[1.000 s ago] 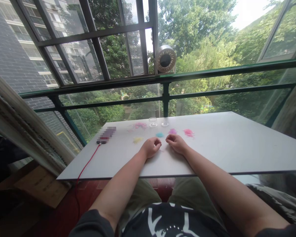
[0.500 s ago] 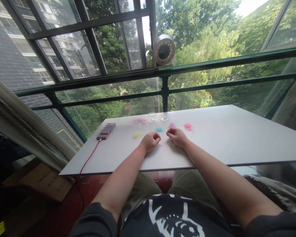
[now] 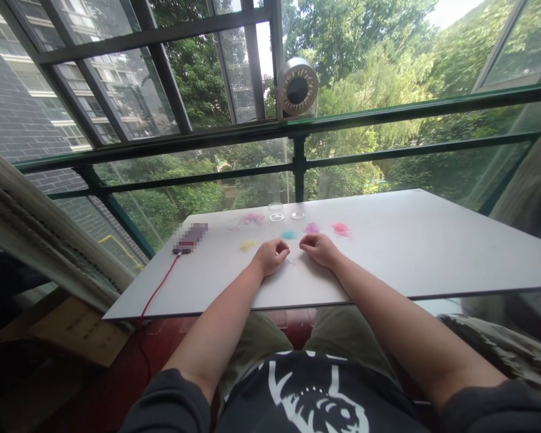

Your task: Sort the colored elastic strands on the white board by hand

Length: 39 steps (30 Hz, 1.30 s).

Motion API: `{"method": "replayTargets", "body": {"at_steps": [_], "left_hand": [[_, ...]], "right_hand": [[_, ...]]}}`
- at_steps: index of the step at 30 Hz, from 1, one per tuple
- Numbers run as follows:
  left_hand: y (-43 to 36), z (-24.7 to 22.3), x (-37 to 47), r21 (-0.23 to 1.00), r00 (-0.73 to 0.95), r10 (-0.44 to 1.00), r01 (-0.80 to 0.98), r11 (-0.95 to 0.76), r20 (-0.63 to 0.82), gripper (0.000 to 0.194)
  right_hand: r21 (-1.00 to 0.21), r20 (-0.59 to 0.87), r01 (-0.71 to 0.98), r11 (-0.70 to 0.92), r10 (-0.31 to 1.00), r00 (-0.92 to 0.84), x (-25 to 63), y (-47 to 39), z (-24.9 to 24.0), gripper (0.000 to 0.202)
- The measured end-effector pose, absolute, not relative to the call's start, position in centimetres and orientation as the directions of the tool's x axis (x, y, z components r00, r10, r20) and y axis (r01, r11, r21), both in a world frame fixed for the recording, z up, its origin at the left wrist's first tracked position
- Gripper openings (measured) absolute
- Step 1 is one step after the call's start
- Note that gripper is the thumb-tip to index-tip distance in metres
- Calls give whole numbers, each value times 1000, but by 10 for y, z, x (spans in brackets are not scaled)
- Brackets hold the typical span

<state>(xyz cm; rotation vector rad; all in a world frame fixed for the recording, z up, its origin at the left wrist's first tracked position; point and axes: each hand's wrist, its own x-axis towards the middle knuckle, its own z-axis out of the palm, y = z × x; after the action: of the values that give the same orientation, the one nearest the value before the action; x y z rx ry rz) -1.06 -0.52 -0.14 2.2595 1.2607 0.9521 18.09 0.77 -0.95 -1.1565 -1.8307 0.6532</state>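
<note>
My left hand [image 3: 272, 256] rests on the white table [image 3: 388, 240] with its fingers curled together; anything between the fingertips is too small to make out. Facing it across a small gap, my right hand [image 3: 319, 249] is pinched closed, its contents also unclear. Just beyond the hands lie a teal pile [image 3: 289, 235] and a purple pile [image 3: 312, 228] of fine bits. A pink-red pile [image 3: 341, 228] is to the right, a yellow pile [image 3: 247, 245] to the left, and a mixed pink-purple pile [image 3: 251, 219] farther back.
A clear round container [image 3: 276, 212] and a clear round piece [image 3: 298, 214] stand near the table's back edge. At the left lies a pixelated device [image 3: 192, 238] with a red cable [image 3: 161, 284]. Green railing [image 3: 300, 161] runs behind the table.
The view has shifted slightly, moving the whole scene a little left and up. Both hands keep nearly the same closed poses over the table.
</note>
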Motion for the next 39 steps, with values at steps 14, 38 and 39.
{"method": "replayTargets", "body": {"at_steps": [14, 38, 39], "left_hand": [[-6, -3, -10, 611, 374, 852, 594, -523, 366, 19], [-9, 5, -10, 621, 383, 870, 611, -491, 311, 22], [-9, 5, -10, 621, 383, 869, 610, -492, 313, 22]], "right_hand": [[-733, 358, 478, 484, 872, -333, 178, 3, -6, 17], [-490, 401, 870, 47, 899, 178, 211, 33, -18, 17], [-501, 398, 864, 56, 901, 172, 211, 33, -18, 17]]}}
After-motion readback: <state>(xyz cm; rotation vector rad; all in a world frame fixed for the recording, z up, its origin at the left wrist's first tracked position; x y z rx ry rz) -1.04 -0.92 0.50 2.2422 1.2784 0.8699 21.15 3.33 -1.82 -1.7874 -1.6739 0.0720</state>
